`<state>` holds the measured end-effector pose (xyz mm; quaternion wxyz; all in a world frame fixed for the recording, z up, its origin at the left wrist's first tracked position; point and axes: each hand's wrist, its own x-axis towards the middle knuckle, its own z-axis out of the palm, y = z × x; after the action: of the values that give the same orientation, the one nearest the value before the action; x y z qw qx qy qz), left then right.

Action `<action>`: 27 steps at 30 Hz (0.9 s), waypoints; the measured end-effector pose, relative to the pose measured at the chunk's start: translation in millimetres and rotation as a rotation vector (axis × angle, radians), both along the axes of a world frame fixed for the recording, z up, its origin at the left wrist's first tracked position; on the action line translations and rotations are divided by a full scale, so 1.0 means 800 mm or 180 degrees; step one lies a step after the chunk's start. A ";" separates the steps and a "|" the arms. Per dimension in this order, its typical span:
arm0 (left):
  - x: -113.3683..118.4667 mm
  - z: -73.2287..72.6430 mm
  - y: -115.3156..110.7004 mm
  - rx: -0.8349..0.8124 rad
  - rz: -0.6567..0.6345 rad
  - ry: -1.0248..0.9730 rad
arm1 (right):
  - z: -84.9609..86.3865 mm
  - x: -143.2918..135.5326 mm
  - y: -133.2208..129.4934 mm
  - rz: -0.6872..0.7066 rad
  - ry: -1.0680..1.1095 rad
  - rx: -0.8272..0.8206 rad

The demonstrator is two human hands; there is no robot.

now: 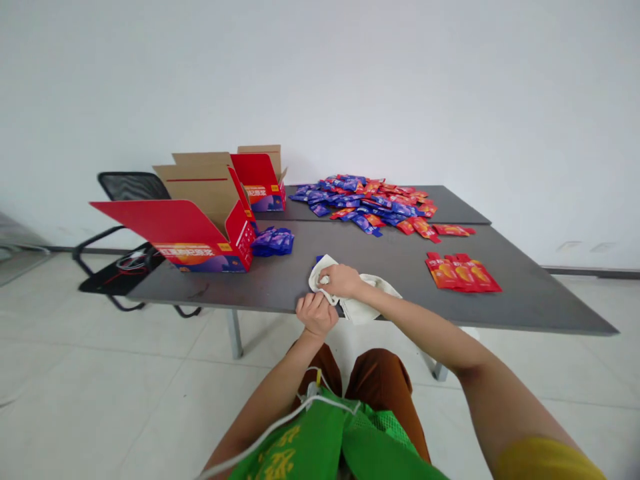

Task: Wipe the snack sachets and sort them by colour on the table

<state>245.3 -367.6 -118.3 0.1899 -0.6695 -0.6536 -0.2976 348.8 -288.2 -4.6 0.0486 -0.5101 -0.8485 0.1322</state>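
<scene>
A white cloth (pixel 367 308) lies bunched at the front edge of the dark table (pixel 400 260). My right hand (pixel 341 281) is closed on the cloth and presses it down near the edge. Just in front of it, my left hand (pixel 317 313) is closed at the table edge, against the cloth's lower left side; what its fingers hold is hidden. A small blue corner of something (pixel 319 259) pokes out behind the cloth, mostly covered. To the right rest several red pouches (pixel 463 273) laid side by side, and to the left a stack of blue pouches (pixel 273 241).
Open red cardboard boxes (pixel 200 257) stand on the left of the table, with another red box (pixel 257 190) behind. A large pile of blue and red pouches (pixel 370 200) covers the back middle. A black chair (pixel 133 187) stands beyond the left end.
</scene>
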 end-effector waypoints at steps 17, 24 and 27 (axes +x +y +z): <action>-0.005 -0.004 0.001 -0.0103 -0.0207 -0.0144 | 0.011 -0.014 0.050 0.0003 0.0596 -0.0135; -0.003 -0.004 0.002 -0.0493 -0.0232 -0.0205 | -0.022 -0.018 0.024 0.0240 0.0222 -0.0443; 0.002 0.009 -0.004 -0.0602 -0.0140 -0.0206 | -0.023 -0.036 0.047 -0.0360 -0.0026 -0.0052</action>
<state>246.5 -370.4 -110.7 0.0980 -0.6886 -0.6697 -0.2601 320.0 -250.7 -23.0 0.0484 -0.5582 -0.8173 0.1341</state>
